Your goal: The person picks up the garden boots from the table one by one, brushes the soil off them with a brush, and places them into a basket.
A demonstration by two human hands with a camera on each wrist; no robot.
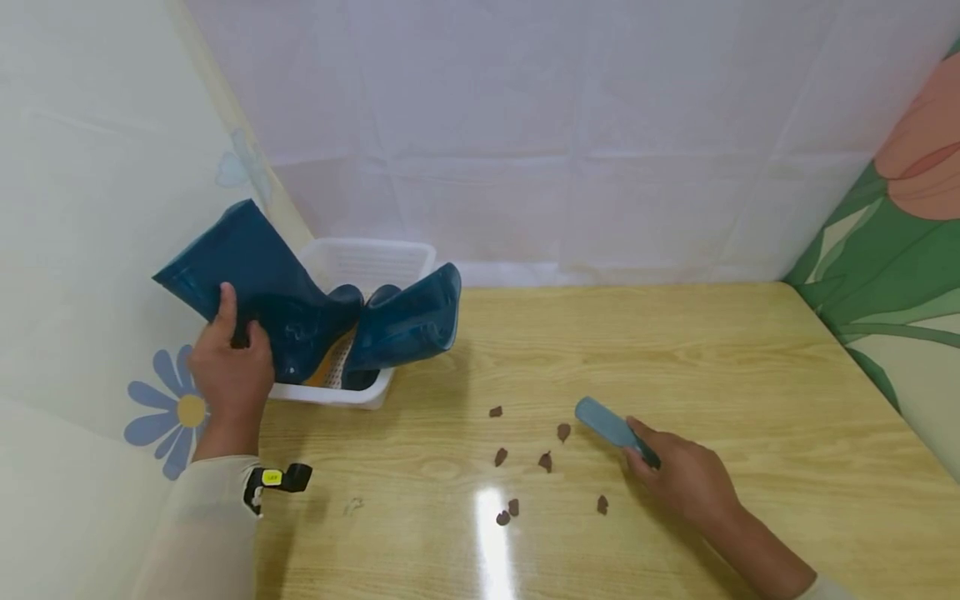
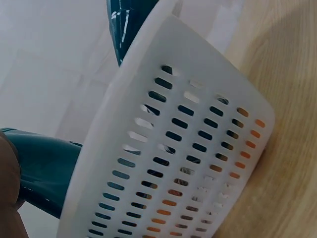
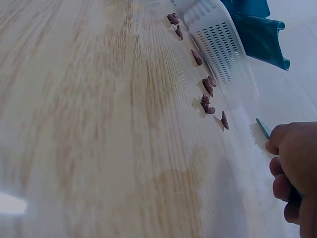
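My left hand (image 1: 236, 367) grips a dark teal rubber boot (image 1: 258, 275) by its shaft, the shaft tilted up to the left. The boot's foot reaches down into a white perforated plastic basket (image 1: 375, 398). A second teal boot (image 1: 405, 321) leans in the basket, its opening towards the right. My right hand (image 1: 686, 479) holds a blue-backed brush (image 1: 606, 422) by its dark handle, over the table; pale bristles (image 3: 258, 138) show in the right wrist view. Left of the brush, several small brown clumps (image 1: 545, 461) lie scattered on the table.
The wood-grain table (image 1: 675, 350) meets a white sheet-covered wall (image 1: 562, 167) behind the basket. Something orange (image 1: 322, 367) lies inside the basket under the boots. A small pale smudge (image 1: 353, 505) marks the table at front left. A leaf-patterned panel (image 1: 900, 250) borders the right side.
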